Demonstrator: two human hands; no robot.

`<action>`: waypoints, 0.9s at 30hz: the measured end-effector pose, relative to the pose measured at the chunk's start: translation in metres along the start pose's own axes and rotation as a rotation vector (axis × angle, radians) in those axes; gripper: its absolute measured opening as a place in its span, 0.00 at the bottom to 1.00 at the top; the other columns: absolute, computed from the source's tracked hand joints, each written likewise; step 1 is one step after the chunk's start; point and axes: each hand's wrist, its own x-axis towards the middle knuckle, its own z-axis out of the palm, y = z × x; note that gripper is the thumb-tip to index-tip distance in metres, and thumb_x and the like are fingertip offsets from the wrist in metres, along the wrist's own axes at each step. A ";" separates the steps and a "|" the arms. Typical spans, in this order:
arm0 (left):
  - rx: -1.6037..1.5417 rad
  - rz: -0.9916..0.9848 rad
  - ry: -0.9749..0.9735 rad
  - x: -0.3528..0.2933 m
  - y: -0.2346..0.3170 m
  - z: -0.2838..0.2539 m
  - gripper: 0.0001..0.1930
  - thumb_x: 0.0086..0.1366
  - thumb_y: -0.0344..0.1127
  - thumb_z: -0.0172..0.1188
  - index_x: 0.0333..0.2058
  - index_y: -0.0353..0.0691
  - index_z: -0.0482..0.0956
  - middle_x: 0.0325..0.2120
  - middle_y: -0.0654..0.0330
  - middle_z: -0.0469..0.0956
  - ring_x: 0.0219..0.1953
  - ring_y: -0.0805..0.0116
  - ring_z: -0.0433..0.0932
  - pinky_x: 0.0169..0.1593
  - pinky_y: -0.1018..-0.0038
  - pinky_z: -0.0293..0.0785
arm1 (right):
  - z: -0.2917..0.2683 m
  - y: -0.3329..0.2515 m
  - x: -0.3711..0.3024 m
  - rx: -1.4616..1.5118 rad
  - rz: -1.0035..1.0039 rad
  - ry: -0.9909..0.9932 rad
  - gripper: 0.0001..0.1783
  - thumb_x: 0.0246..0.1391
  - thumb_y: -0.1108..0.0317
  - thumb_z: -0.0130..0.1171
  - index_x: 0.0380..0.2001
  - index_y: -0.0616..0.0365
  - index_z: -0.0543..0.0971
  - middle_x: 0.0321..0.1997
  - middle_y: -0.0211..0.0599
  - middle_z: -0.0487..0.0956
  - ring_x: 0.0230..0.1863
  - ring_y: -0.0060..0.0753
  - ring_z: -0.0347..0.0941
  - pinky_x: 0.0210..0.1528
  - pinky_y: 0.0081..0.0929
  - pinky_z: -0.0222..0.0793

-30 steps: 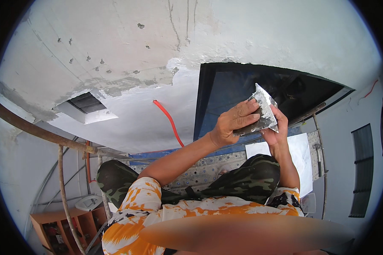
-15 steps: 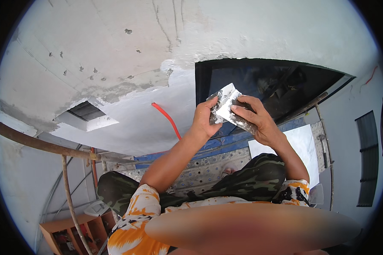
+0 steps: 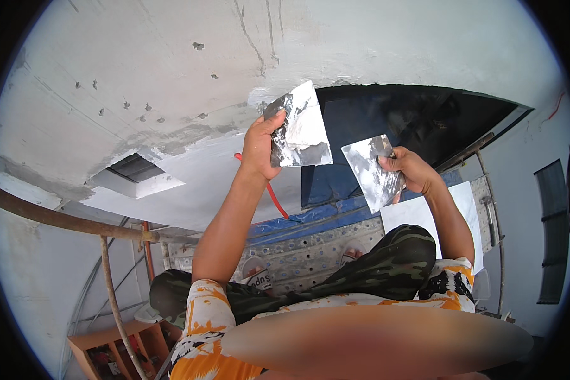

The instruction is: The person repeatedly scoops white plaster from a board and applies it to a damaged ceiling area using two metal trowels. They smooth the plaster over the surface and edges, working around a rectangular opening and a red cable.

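My left hand (image 3: 259, 144) is closed round the edge of a metal putty scraper (image 3: 307, 126), its broad blade smeared with white filler. To the right, my right hand (image 3: 415, 170) grips a second flat metal scraper (image 3: 368, 168), its blade shiny and streaked with grey and white. A gap separates the two blades, both held up in front of the dark window opening (image 3: 418, 117). Behind them stands the wall (image 3: 171, 76), part bare grey plaster with small holes, part coated white.
A red conduit (image 3: 275, 196) sticks out of the wall near my left forearm. I am on a perforated metal platform (image 3: 297, 244) with scaffold poles (image 3: 69, 218) at the left. A white board (image 3: 465, 215) lies at the right; an orange-brown shelf unit (image 3: 123, 351) stands lower left.
The two scrapers were pressed together and are now apart. My left hand has moved up and left with its blade, my right hand slightly to the right.
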 end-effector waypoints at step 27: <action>0.172 0.192 0.395 -0.076 0.111 -0.108 0.11 0.68 0.29 0.52 0.47 0.33 0.73 0.39 0.55 0.80 0.42 0.65 0.83 0.45 0.63 0.82 | 0.223 -0.094 0.044 -1.007 -1.194 -0.119 0.24 0.42 0.70 0.69 0.47 0.47 0.83 0.46 0.34 0.78 0.48 0.39 0.74 0.49 0.30 0.70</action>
